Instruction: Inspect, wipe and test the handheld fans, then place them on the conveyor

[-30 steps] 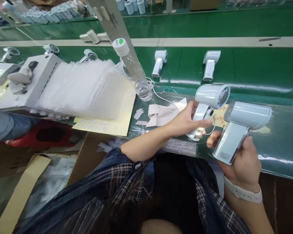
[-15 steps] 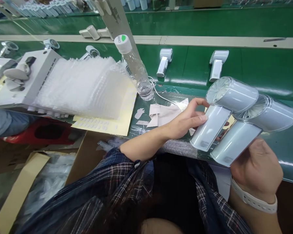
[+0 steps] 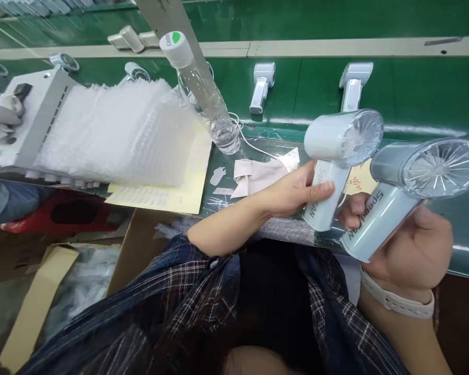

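My left hand (image 3: 297,190) is wrapped round the handle of a pale blue handheld fan (image 3: 328,140), its thumb lying across the lettering. To the right, my right hand (image 3: 414,245) grips a second handheld fan (image 3: 394,208) from behind and below, fingertips showing at the left of the handle. That second fan's round grille faces toward me, and its handle reads "Speed FAN". Both fans are held up over the near edge of the bench, tilted, side by side and slightly apart. A pale cloth (image 3: 258,177) lies on the bench behind my left forearm.
A clear water bottle (image 3: 203,94) stands by a metal post. Left of it are a stack of clear plastic sleeves (image 3: 117,135) and a yellow sticker sheet (image 3: 193,195). More fans (image 3: 261,88) lie on the green belt (image 3: 305,104). An open carton (image 3: 35,312) is below left.
Both fans have been turned in my hands, so their lettered sides and the right one's grille now face me. They have moved slightly apart. The view has shifted a little.
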Available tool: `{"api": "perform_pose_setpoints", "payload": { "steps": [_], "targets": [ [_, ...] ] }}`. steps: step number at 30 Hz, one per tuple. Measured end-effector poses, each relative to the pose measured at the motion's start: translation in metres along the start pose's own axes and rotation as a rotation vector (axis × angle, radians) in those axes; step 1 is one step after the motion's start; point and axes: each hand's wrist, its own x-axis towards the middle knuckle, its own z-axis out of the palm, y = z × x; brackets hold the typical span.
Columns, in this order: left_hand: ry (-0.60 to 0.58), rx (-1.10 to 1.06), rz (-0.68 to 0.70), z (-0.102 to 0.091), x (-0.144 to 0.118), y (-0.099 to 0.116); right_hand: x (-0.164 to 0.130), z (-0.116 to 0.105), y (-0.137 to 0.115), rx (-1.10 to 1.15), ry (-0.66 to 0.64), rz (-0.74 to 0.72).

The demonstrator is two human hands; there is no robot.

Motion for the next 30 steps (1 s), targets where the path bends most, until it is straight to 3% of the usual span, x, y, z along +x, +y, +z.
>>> {"api": "perform_pose_setpoints", "payload": {
  "steps": [3, 6, 13, 17, 23, 30],
  "targets": [
    [0.07, -0.037, -0.049, 0.001, 0.001, -0.005, 0.0, 0.0, -0.001, 0.001, 0.001, -0.058],
    [0.032, -0.072, -0.092, -0.003, 0.002, -0.006, 0.0, 0.0, -0.004, 0.018, 0.012, -0.095],
    [-0.117, 0.143, 0.06, -0.017, 0.003, 0.004, 0.003, -0.011, 0.007, -0.015, 0.162, -0.236],
    [-0.097, 0.113, 0.002, -0.014, 0.003, 0.007, 0.006, -0.011, 0.012, -0.031, 0.185, -0.301],
    [-0.013, 0.098, -0.055, -0.008, 0.002, 0.009, 0.006, -0.008, 0.012, -0.012, 0.213, -0.248],
    [-0.008, 0.101, -0.085, -0.006, 0.002, 0.007, 0.009, -0.014, 0.017, 0.005, 0.287, -0.142]
  ]
}}
